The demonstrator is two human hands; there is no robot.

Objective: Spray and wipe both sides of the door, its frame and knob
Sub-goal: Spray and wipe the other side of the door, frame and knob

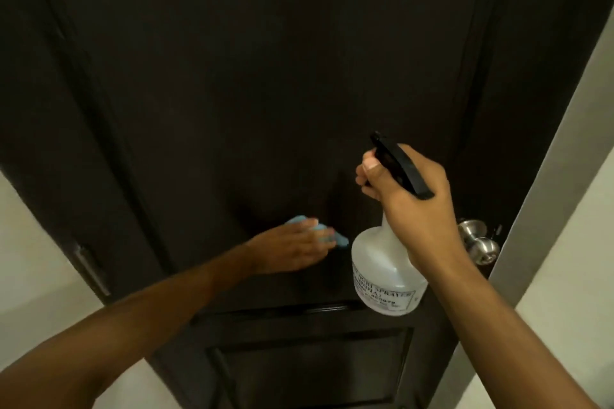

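One dark door, one metal knob right of the fingers, one spray bottle, one blue cloth, two hands, one hinge.

A home interior: dark panelled door with steel knob, plain pale walls.

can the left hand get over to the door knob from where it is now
Probably not directly: the left hand presses a blue cloth on the door, and the right hand with the spray bottle sits between it and the knob.
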